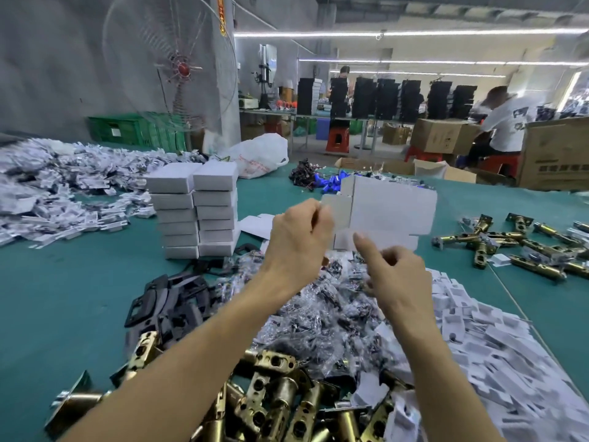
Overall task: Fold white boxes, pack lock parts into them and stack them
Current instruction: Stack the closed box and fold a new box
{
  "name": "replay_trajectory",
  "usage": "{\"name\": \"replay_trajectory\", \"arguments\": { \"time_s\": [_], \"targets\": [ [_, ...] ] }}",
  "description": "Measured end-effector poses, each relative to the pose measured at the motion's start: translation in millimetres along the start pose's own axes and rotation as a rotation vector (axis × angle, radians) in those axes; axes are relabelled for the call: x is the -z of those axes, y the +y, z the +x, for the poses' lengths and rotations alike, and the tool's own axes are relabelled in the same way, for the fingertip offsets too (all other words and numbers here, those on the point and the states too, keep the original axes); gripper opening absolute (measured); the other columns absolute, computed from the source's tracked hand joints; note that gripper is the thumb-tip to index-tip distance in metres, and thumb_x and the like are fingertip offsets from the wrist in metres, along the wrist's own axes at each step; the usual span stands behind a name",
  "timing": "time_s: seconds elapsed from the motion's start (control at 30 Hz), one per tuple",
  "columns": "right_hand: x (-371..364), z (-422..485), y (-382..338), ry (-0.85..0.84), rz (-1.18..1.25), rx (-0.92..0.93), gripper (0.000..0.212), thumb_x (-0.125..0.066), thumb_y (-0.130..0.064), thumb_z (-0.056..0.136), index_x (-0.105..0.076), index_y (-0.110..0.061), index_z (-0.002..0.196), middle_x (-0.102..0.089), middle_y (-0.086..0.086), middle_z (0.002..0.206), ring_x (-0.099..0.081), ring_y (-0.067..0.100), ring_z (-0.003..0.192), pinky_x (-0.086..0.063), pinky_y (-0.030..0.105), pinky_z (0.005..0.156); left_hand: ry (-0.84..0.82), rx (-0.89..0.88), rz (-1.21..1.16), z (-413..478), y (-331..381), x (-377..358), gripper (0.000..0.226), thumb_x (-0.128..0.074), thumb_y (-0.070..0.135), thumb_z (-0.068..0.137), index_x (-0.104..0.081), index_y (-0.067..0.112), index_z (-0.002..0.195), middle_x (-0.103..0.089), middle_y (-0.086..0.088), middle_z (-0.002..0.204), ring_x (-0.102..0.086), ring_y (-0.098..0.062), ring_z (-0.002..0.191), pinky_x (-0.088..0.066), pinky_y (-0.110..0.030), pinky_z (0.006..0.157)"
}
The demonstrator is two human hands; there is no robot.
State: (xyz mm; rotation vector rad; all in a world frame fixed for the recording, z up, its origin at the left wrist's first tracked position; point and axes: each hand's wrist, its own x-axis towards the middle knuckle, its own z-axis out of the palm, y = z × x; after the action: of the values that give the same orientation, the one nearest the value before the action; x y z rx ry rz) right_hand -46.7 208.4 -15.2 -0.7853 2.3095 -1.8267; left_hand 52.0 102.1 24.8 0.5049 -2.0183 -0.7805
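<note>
Brass latches [280, 393] piled under our arms; we're mid-fold. Left hand [296, 237] pinches the white box blank [392, 212], right hand [395, 275] index out, grip unclear. Next, probably tucking flaps.

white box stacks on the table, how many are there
2. One stack stands on the green table, left of the half-folded box that the left hand pinches; the second stack stands against its right side. Others may lie out of view.
</note>
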Motion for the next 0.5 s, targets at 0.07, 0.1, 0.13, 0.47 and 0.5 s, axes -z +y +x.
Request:
{"name": "replay_trajectory", "arguments": {
  "time_s": [0.07,0.1,0.13,0.47,0.5],
  "targets": [
    [1.9,-2.8,-5.7,0.068,-0.093,0.067,0.058,-0.064,-0.074,0.074,-0.054,-0.017,0.074,-0.058,-0.004,0.069,-0.055,0.013,0.063,-0.038,0.028,0.053,-0.073,0.077,-0.104,-7.7,0.6,8.0,0.035,-0.049,0.021,0.104,-0.045,0.009,0.071,-0.047,0.0,0.062,-0.057,-0.015,0.053,-0.058,-0.05,0.052],
    [1.8,-4.4,-9.0,0.089,-0.122,0.102,0.058,-0.065,-0.075,0.072,-0.052,-0.019,0.074,-0.056,-0.005,0.07,-0.051,0.011,0.062,-0.035,0.026,0.052,-0.113,0.106,-0.164,-12.1,1.9,11.3,0.031,-0.05,0.02,0.104,-0.047,0.004,0.078,-0.054,-0.005,0.07,-0.066,-0.018,0.058,-0.059,-0.05,0.051],
    [1.5,-6.4,-12.3,0.092,-0.14,0.132,0.059,-0.065,-0.076,0.07,-0.05,-0.02,0.077,-0.056,-0.005,0.074,-0.05,0.009,0.066,-0.034,0.025,0.053,-0.136,0.123,-0.209,-16.3,3.2,13.9,0.027,-0.05,0.019,0.103,-0.048,0.001,0.084,-0.06,-0.01,0.079,-0.071,-0.018,0.062,-0.06,-0.047,0.049],
    [2.7,-10.2,-24.4,-0.156,0.127,0.063,0.117,-0.064,-0.086,0.052,-0.029,-0.033,0.15,-0.048,-0.001,0.144,-0.058,0.004,0.108,-0.047,0.024,0.082,-0.341,0.048,-0.449,-23.6,11.6,21.5,0.026,-0.045,0.001,0.103,-0.045,0.01,0.078,-0.054,0.016,0.062,-0.053,-0.001,0.055,-0.053,-0.02,0.049],
    [2.6,-9.0,-23.1,-0.179,0.175,0.04,0.116,-0.067,-0.084,0.053,-0.03,-0.032,0.15,-0.052,0.001,0.142,-0.06,0.006,0.108,-0.048,0.024,0.08,-0.338,0.056,-0.473,-23.3,12.0,19.5,0.023,-0.045,0.001,0.103,-0.049,0.009,0.082,-0.057,0.013,0.067,-0.056,-0.005,0.059,-0.055,-0.024,0.049]
  ]
}}
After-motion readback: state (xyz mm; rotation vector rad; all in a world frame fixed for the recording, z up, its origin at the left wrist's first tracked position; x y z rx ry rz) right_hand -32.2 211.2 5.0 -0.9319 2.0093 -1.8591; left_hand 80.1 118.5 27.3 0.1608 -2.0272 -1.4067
